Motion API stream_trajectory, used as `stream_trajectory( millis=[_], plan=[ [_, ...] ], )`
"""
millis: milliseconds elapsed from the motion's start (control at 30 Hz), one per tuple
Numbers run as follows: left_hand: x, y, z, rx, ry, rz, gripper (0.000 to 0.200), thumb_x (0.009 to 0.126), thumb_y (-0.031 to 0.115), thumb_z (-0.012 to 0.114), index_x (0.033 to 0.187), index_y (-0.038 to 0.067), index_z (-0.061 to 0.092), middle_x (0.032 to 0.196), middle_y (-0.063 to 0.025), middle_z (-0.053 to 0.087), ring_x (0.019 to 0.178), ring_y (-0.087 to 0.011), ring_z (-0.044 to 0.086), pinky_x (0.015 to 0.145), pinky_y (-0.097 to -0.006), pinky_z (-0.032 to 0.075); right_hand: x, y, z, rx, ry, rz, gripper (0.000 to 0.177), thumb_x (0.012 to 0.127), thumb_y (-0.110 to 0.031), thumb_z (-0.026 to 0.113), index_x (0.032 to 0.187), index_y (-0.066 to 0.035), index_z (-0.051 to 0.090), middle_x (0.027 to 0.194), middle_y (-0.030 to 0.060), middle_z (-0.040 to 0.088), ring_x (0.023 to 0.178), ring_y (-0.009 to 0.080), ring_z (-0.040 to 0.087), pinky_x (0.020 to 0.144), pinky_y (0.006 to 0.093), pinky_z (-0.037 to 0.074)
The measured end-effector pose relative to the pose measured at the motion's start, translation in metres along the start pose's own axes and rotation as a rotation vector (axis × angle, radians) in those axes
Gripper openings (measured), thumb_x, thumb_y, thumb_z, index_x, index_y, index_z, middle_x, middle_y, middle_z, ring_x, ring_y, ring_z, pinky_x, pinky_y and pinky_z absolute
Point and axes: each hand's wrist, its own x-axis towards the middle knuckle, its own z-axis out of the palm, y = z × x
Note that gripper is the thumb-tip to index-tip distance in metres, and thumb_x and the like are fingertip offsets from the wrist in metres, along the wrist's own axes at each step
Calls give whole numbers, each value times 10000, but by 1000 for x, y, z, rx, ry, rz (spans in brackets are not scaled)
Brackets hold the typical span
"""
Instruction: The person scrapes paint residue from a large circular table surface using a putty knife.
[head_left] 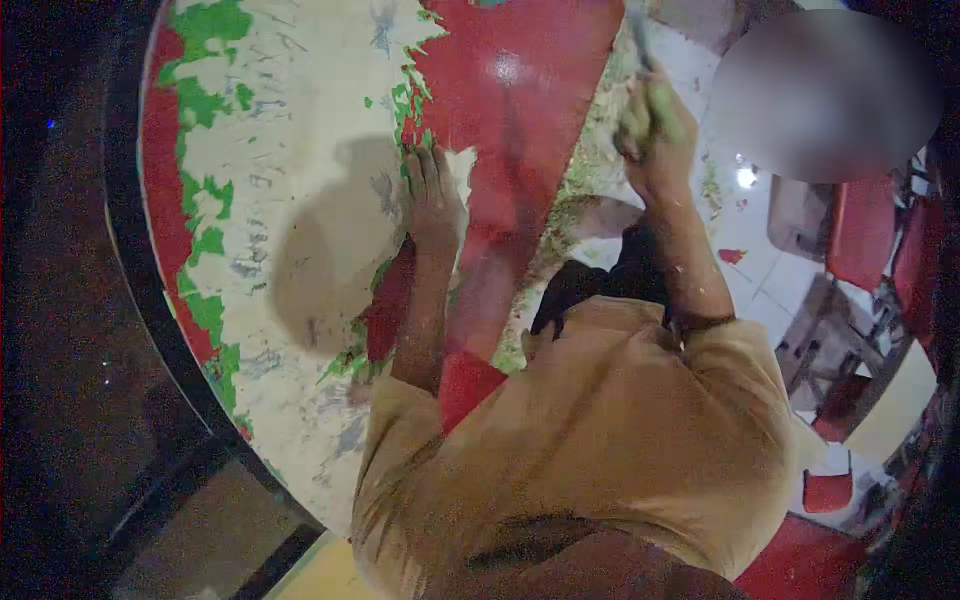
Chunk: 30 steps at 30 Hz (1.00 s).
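My left hand (432,190) lies flat with fingers stretched out on a wall-like painted surface (515,130), at the edge between its red paint and a bare whitish patch (310,110). My right hand (658,125) is raised off to the right, fingers wrapped round a thin grey blade-like tool (640,38) that points up and is smeared by motion. Ragged green paint (210,100) shows along the borders of the whitish patch. Another red remnant (392,300) sits beside my left forearm.
Paint flakes (570,190) litter the pale tiled floor (765,300) along the foot of the surface. Red chairs (862,235) stand to the right. A blurred round patch (828,95) covers the upper right. A dark band (125,200) edges the surface on the left.
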Motion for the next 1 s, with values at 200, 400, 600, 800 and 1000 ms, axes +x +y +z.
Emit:
stream_trajectory(
  millis=[200,400,600,800,1000],
  plan=[
    [20,22,25,-239,70,101,423,826,188,560,1214,33,491,1289,-201,457,1173,-361,459,1022,-525,279,-28,-61,-46,-225,92,132,450,917,-307,494,1292,-66,432,595,-34,394,424,53,383,342,190,277],
    [39,27,15,-542,129,-50,418,819,234,579,1202,80,514,1283,-151,479,1187,-309,444,962,-529,334,-32,-92,-52,-245,124,194,395,901,-293,524,1233,-79,506,602,-24,457,410,62,382,334,198,267],
    [64,28,-20,223,147,-229,436,828,342,549,1181,86,555,1381,-97,380,1243,-299,382,895,-593,358,-47,-87,-23,-254,169,113,398,893,-287,543,1229,-75,521,565,-29,435,408,64,376,344,204,275],
    [85,37,29,-862,52,121,421,861,307,540,1188,42,544,1169,-109,576,1053,-297,564,838,-436,451,-88,-67,-15,-382,87,-16,338,888,-203,557,1154,3,579,596,-42,463,455,54,405,395,213,296],
    [74,51,-102,-2455,-202,-90,258,907,207,518,1008,-4,626,979,-105,645,936,-157,601,806,-284,489,-127,-58,-20,-874,-80,-180,267,873,-144,579,1103,-17,625,598,-18,521,502,40,433,440,201,327]
  ],
)
